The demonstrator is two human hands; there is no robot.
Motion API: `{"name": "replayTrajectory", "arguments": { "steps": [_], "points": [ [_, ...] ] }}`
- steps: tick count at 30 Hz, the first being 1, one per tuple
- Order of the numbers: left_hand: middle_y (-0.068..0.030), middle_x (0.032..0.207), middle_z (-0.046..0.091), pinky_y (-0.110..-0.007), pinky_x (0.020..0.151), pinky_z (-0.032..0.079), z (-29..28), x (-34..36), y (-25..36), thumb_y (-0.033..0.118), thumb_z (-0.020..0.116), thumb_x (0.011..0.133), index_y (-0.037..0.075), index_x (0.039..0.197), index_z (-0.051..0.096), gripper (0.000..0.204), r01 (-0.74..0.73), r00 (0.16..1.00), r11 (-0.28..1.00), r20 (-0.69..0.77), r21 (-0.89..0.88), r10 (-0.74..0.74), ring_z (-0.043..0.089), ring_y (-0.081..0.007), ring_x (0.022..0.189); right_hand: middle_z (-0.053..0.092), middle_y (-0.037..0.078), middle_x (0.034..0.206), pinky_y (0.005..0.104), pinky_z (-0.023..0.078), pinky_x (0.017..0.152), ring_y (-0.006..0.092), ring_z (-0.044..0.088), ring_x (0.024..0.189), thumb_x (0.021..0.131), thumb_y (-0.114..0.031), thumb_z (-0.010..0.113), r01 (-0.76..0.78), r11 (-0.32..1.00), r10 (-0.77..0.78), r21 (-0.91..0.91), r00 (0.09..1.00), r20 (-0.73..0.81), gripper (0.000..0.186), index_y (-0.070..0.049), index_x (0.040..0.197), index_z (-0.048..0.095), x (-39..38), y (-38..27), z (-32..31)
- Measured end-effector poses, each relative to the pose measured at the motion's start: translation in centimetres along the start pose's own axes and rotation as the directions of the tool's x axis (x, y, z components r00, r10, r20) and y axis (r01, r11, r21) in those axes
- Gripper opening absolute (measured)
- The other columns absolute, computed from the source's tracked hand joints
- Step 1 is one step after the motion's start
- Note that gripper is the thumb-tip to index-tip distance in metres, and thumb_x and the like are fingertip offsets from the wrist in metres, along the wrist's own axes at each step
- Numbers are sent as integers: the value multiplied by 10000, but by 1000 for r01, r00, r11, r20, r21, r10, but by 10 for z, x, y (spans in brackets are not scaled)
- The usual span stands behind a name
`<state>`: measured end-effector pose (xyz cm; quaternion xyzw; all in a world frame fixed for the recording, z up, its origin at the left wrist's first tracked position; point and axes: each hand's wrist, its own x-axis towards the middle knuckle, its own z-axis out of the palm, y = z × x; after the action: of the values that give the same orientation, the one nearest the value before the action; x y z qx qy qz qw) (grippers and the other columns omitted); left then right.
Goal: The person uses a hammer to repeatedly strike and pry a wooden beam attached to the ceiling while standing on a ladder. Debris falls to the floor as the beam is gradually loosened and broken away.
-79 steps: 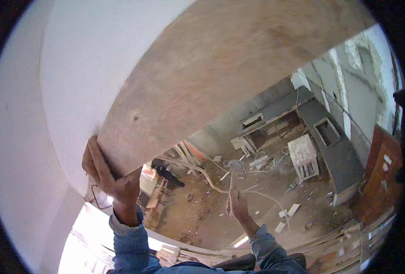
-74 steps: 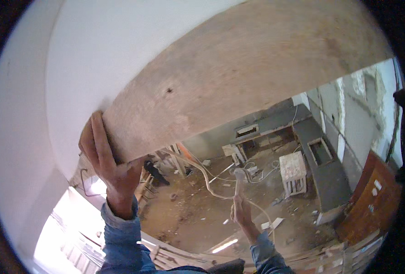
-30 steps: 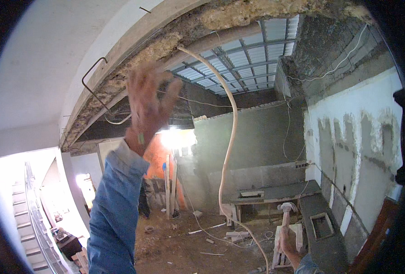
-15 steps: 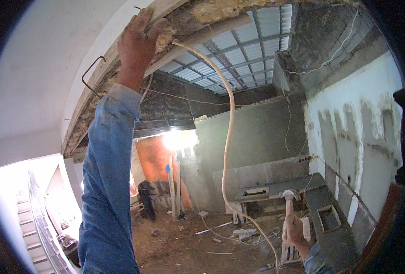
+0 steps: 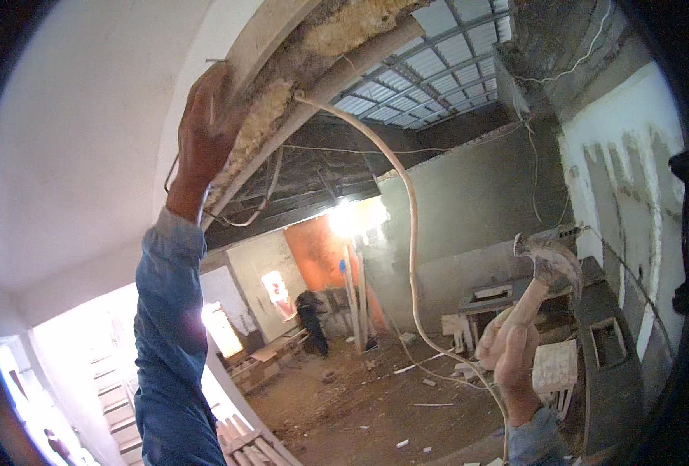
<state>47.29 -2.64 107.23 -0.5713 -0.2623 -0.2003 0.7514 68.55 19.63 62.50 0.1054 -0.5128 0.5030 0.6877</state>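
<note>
Raised overhead, my left hand (image 5: 204,128) is closed round the edge of a wooden board (image 5: 270,35) along the rough ceiling edge. A nail (image 5: 216,60) juts out sideways right by its fingertips. A bent metal rod (image 5: 171,172) shows beside the wrist, partly hidden by the hand. At the lower right, my right hand (image 5: 511,349) grips the wooden handle of a claw hammer (image 5: 548,260), its head up and clear of the board.
A pale hose (image 5: 406,182) hangs from the ceiling edge down to the littered dirt floor (image 5: 336,404). A grey counter (image 5: 608,388) with cut-outs and a white stool (image 5: 554,365) stand right. A bright lamp (image 5: 352,217) shines at the back; stairs (image 5: 115,404) are at left.
The hammer has come up and nearer in my right hand. My left hand sits a little lower and further left in view, still at the board. The whole view has turned left.
</note>
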Motion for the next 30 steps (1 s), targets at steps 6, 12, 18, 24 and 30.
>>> {"name": "replayTrajectory", "arguments": {
  "steps": [6,12,18,24,30],
  "points": [
    [-257,1426,459,-465,1111,395,-24,5,-2,284,877,705,-7,1435,398,920,224,955,966,168,128,-244,470,-401,1316,505,34,674,277,404,489,119,479,547,1004,-481,445,-34,918,-28,394,988,151,443,-56,888,482,18,-27,129],
    [-201,1324,541,-422,1029,479,-36,19,-7,246,879,696,-40,1387,471,852,168,886,983,426,76,-185,569,-329,1204,481,-3,687,293,422,524,104,463,578,976,-252,536,41,886,-101,462,989,105,236,-17,983,530,64,-28,250],
    [-178,1281,555,-412,1002,509,-41,19,-4,198,899,645,-31,1369,493,861,194,868,979,456,55,-197,590,-301,1174,541,20,639,306,448,529,117,532,556,959,-249,581,-63,795,-32,603,989,145,257,1,982,527,102,-15,320],
    [-172,1273,568,-413,986,522,-43,19,-6,176,914,603,-12,1351,521,866,223,856,973,466,58,-224,603,-300,1155,561,52,657,347,449,537,158,551,569,962,-256,566,225,643,-183,732,973,-139,244,-18,932,525,112,-25,355],
    [-196,1270,585,-421,968,526,-40,17,-12,150,927,553,-14,1325,544,877,174,891,985,426,3,-159,607,-330,1139,505,49,663,303,401,509,124,477,565,1012,-304,478,-108,762,0,639,986,166,313,-11,909,520,111,-23,364]
  ]
}}
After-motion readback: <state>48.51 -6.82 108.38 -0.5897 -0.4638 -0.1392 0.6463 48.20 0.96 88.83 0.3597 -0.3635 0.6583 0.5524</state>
